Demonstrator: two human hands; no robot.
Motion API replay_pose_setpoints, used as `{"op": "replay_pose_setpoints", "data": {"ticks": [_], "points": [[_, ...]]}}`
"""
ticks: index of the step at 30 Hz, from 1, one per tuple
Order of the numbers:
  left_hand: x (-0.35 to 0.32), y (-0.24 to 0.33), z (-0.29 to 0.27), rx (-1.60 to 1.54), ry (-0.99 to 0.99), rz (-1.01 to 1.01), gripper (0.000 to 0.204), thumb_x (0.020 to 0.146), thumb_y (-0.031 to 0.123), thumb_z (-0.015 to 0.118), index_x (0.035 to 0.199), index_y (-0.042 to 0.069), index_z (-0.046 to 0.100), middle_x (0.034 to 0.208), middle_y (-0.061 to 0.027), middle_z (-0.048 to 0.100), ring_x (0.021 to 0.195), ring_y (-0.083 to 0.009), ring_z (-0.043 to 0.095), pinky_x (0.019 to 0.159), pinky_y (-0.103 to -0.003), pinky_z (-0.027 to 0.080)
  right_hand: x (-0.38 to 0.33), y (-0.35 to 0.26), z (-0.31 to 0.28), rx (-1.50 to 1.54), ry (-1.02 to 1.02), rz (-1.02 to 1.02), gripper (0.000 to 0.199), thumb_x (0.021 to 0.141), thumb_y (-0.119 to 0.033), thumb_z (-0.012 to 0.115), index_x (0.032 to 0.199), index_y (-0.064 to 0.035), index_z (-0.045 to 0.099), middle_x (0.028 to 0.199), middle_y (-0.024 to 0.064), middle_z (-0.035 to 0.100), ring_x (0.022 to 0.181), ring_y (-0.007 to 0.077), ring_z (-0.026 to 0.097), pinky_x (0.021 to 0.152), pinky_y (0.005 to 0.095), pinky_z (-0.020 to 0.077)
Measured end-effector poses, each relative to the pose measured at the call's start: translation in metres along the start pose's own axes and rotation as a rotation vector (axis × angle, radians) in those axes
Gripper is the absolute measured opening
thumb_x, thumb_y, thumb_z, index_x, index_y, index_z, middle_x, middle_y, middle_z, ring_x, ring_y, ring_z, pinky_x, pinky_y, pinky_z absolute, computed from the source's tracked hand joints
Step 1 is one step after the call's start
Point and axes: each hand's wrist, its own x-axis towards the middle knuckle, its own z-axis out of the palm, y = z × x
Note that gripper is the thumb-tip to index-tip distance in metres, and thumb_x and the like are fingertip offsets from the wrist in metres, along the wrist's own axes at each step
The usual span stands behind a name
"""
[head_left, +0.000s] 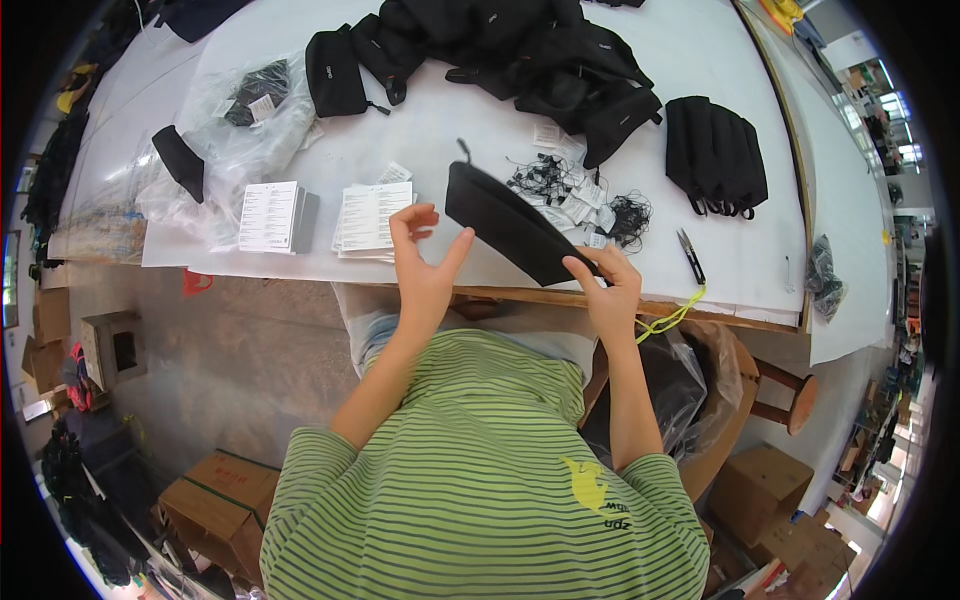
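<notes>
While the right hand (pixel 612 285) pinched the lower end of a flat black fabric pouch (pixel 520 225), thumb in front and fingers behind, the left hand (pixel 425 245) stood open at the other end, thumb and fingers spread, clamped on nothing! Was that thumb touching the cloth? I couldn't tell. And the pouch itself? Up in the air, slanting over the near edge of the white-covered bench (pixel 745 275), its dark tab sticking up at the top.

A firm right-hand pinch looked the wise choice, leaving the left free to steady the slack end; squeezing the middle would probably have buckled that soft fabric. Two stacks of white printed cards, one (pixel 268 217) further left, one (pixel 375 218) nearer, sat along the near edge, worth clearing with the wrist. Toward the near right corner lay black-handled metal snips (pixel 690 255) on a yellow cord, points best avoided by both hands!
</notes>
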Motion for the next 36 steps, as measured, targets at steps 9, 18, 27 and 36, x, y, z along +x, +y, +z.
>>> {"op": "replay_pose_setpoints", "data": {"ticks": [9, 18, 27, 36], "points": [[-0.002, 0.037, -0.002, -1.154, -0.163, -0.619, 0.052, 0.078, 0.012, 0.074, 0.121, -0.002, 0.049, 0.11, -0.0096, 0.06, 0.098, -0.0181, 0.06, 0.087, -0.033, 0.049, -0.03, -0.028, 0.017, 0.444, -0.172, 0.06, 0.021, 0.081, -0.015, 0.071, 0.091, 0.0019, 0.068, 0.07, -0.0021, 0.042, 0.065, 0.0085, 0.039, 0.06, 0.022, 0.0312], [-0.022, 0.05, -0.001, -0.937, -0.666, -0.681, 0.047, 0.072, 0.012, 0.079, 0.111, -0.002, 0.058, 0.101, -0.0076, 0.064, 0.09, -0.0152, 0.062, 0.081, -0.029, 0.05, 0.009, -0.037, 0.011, 0.729, -0.022, 0.084, 0.029, 0.096, -0.011, 0.05, 0.12, 0.0035, 0.059, 0.116, 0.0092, 0.06, 0.1, 0.0136, 0.057, 0.093, 0.027, 0.0414], [-0.023, 0.053, -0.002, -0.934, -0.646, -0.756, 0.047, 0.073, 0.013, 0.078, 0.113, -0.002, 0.057, 0.1, -0.0077, 0.064, 0.088, -0.0149, 0.062, 0.078, -0.028, 0.051, 0.005, -0.032, 0.01, 0.668, 0.118, -0.088, 0.026, 0.09, -0.009, 0.055, 0.113, 0.0031, 0.062, 0.106, 0.0091, 0.064, 0.09, 0.0134, 0.057, 0.083, 0.0254, 0.0429], [-0.026, 0.052, 0.0, -0.974, -0.62, -0.792, 0.047, 0.074, 0.016, 0.076, 0.113, -0.002, 0.056, 0.097, -0.0079, 0.064, 0.084, -0.0153, 0.062, 0.074, -0.027, 0.051, 0.012, -0.036, 0.009, 0.138, 0.245, -0.173, 0.009, 0.081, -0.007, 0.067, 0.089, -0.0046, 0.064, 0.088, 0.0039, 0.062, 0.085, 0.0173, 0.052, 0.073, 0.0276, 0.0433]]}}
